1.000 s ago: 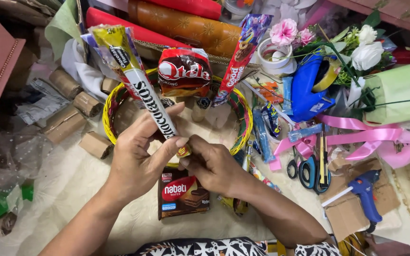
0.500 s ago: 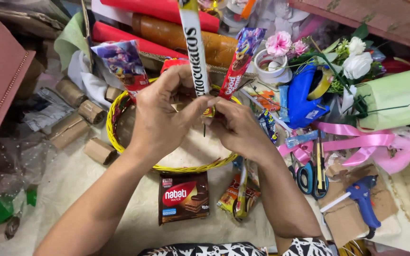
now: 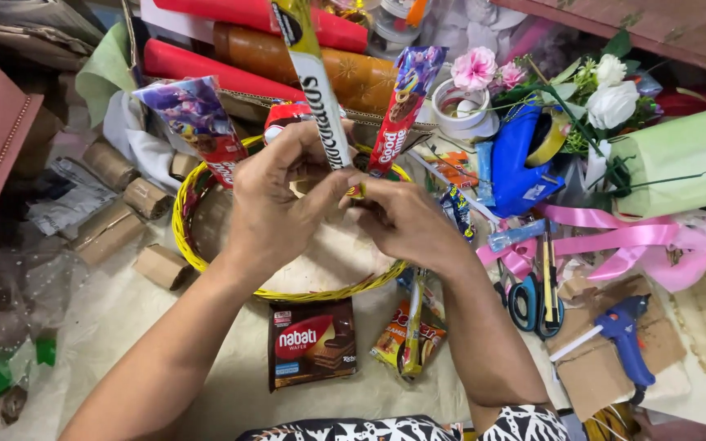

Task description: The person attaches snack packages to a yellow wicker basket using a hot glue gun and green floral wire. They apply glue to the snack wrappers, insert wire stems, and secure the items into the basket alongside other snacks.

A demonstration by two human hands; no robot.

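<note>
Over the yellow basket in the middle of the table, the left hand and the right hand both pinch the lower end of a long snack packet, which should be kept upright and firmly gripped.

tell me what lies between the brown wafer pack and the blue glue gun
In the head view, a small orange snack packet and blue-handled scissors lie between wafer pack and glue gun.
</note>
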